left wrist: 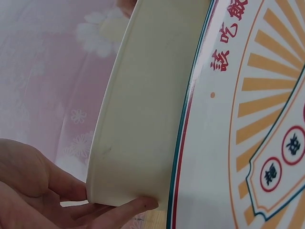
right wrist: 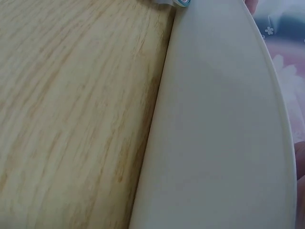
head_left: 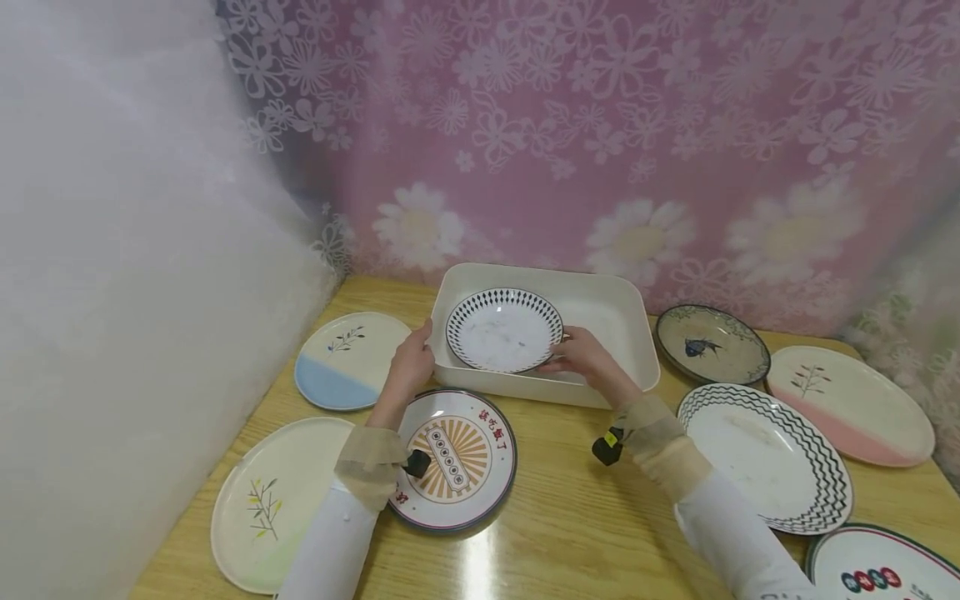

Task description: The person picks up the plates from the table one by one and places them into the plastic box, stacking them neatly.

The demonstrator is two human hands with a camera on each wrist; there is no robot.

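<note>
Inside the cream rectangular bin (head_left: pixel 611 312), on its left side, is a round white plate (head_left: pixel 504 332) with a rim of black diamonds. My right hand (head_left: pixel 588 357) pinches this plate at its right edge. My left hand (head_left: pixel 411 364) grips the bin at its left front corner. In the left wrist view, fingers (left wrist: pixel 126 210) press the outside of the bin wall (left wrist: pixel 138 105). The right wrist view shows mostly the bin's front wall (right wrist: pixel 219 119), with only a bit of the right hand (right wrist: pixel 300 171) at the edge. The plate's underside is hidden.
A sunburst plate (head_left: pixel 480 492) lies before the bin. At left are a blue-edged plate (head_left: pixel 337 379) and a leaf-patterned plate (head_left: pixel 240 517). At right lie a fish plate (head_left: pixel 720 333), a pink-edged plate (head_left: pixel 847 400), a wavy-rimmed plate (head_left: pixel 750 467) and a lettered plate (head_left: pixel 885 558).
</note>
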